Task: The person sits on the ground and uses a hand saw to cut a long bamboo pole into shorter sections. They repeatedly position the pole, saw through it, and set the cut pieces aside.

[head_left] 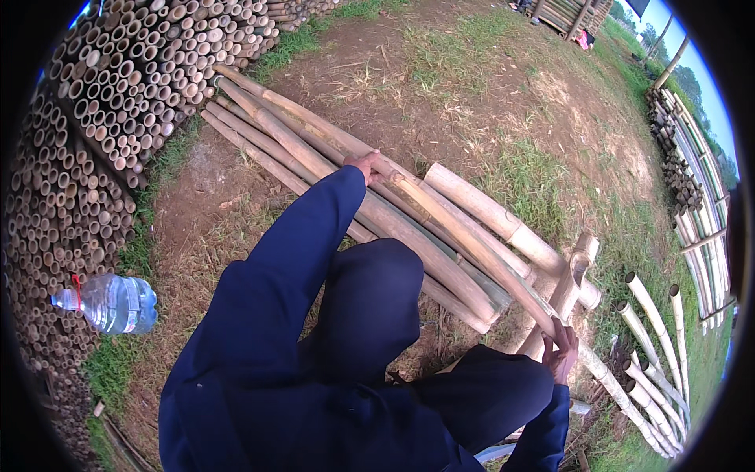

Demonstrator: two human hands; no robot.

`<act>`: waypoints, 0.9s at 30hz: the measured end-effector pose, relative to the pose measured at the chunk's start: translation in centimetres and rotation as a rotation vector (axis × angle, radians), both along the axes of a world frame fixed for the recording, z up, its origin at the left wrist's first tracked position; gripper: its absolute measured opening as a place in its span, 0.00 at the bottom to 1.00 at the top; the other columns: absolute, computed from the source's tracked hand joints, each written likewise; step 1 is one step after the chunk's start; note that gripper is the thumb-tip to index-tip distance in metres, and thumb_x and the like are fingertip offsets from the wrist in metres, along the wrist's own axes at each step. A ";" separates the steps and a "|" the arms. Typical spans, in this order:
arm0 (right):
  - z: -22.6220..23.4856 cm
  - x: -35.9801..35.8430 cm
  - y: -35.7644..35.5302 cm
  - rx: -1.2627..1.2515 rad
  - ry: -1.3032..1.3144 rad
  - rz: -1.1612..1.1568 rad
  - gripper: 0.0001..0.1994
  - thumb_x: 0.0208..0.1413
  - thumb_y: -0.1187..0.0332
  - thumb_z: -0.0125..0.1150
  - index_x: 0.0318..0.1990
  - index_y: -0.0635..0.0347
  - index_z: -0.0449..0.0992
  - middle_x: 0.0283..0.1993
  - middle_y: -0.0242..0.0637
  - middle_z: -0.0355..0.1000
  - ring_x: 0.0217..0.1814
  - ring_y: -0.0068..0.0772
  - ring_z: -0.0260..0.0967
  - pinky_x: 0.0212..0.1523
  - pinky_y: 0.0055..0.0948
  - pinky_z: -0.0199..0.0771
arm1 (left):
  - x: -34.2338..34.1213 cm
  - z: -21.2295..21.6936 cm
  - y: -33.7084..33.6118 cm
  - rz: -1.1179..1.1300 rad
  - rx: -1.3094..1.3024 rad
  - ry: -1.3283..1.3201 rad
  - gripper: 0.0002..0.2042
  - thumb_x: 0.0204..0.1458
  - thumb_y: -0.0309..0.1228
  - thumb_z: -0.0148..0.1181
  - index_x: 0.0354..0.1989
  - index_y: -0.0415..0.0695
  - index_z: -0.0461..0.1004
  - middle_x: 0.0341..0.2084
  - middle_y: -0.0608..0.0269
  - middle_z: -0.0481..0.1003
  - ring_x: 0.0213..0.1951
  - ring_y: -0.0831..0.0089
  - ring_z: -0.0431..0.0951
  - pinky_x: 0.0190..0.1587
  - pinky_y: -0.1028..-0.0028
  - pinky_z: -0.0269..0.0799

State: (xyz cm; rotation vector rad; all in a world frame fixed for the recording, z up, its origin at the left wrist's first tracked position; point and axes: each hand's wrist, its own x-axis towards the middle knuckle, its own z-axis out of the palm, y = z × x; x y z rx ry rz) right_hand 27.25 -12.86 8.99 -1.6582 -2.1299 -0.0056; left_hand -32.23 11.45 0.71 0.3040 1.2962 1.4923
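Note:
A long tan bamboo pole (489, 263) slants from the far left to the near right in front of my knees. My left hand (363, 167) is closed around it about midway, arm stretched forward. At its near right end, the fingers of my right hand (560, 352) are curled around the pole. Several other bamboo poles (417, 238) lie beside it on the ground, roughly parallel, between the held pole and my knees. Just beyond it rests a thicker, pale bamboo pole (491, 211).
A notched bamboo piece (568, 283) lies crosswise near my right hand. Stacked bamboo (141, 71) rises at left, with a clear plastic bottle (118, 304) near it. Loose bamboo poles (653, 385) are at right; more bamboo (700, 212) stands beyond them. Dirt and grass cover the ground.

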 end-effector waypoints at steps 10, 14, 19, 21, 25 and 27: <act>0.1 -5.1 2.8 0.051 0.018 0.028 0.25 0.48 0.72 0.76 0.57 0.54 0.81 0.38 0.38 0.75 0.42 0.46 0.73 0.46 0.42 0.70 | -4.6 1.3 3.3 -0.033 0.026 0.056 0.18 0.65 0.33 0.64 0.54 0.32 0.68 0.43 0.45 0.80 0.39 0.54 0.86 0.37 0.60 0.91; 1.1 -6.6 4.2 0.026 0.004 0.024 0.24 0.50 0.71 0.74 0.57 0.53 0.81 0.38 0.38 0.75 0.42 0.46 0.73 0.45 0.42 0.69 | -6.8 0.8 4.2 -0.020 0.023 0.083 0.16 0.67 0.33 0.60 0.54 0.32 0.70 0.43 0.44 0.80 0.40 0.54 0.87 0.37 0.61 0.90; 1.6 -5.7 4.4 0.036 -0.001 0.065 0.25 0.50 0.70 0.74 0.58 0.52 0.81 0.39 0.39 0.76 0.41 0.48 0.74 0.46 0.44 0.70 | -7.2 -0.2 4.5 -0.078 0.014 0.068 0.18 0.65 0.34 0.64 0.56 0.37 0.69 0.49 0.51 0.77 0.51 0.55 0.83 0.46 0.58 0.89; 1.1 -4.6 4.2 -0.005 0.006 0.043 0.25 0.50 0.70 0.75 0.58 0.52 0.81 0.40 0.40 0.76 0.42 0.48 0.74 0.46 0.44 0.70 | -5.6 -0.3 4.9 -0.075 0.000 0.058 0.19 0.65 0.35 0.64 0.57 0.37 0.68 0.51 0.47 0.76 0.55 0.54 0.81 0.48 0.58 0.88; -0.6 -4.7 5.8 -0.150 0.112 0.081 0.25 0.52 0.70 0.74 0.60 0.56 0.80 0.40 0.44 0.75 0.44 0.52 0.74 0.47 0.46 0.71 | -8.9 -1.1 4.6 -0.167 -0.189 0.074 0.23 0.63 0.36 0.67 0.57 0.33 0.68 0.48 0.39 0.79 0.44 0.50 0.85 0.37 0.58 0.90; -3.0 -3.9 7.2 -0.159 0.115 0.100 0.24 0.55 0.70 0.72 0.61 0.58 0.79 0.41 0.45 0.74 0.45 0.54 0.73 0.51 0.46 0.71 | -6.4 -0.9 4.5 0.026 -0.311 0.663 0.31 0.56 0.37 0.74 0.61 0.34 0.65 0.53 0.39 0.77 0.51 0.50 0.82 0.53 0.58 0.82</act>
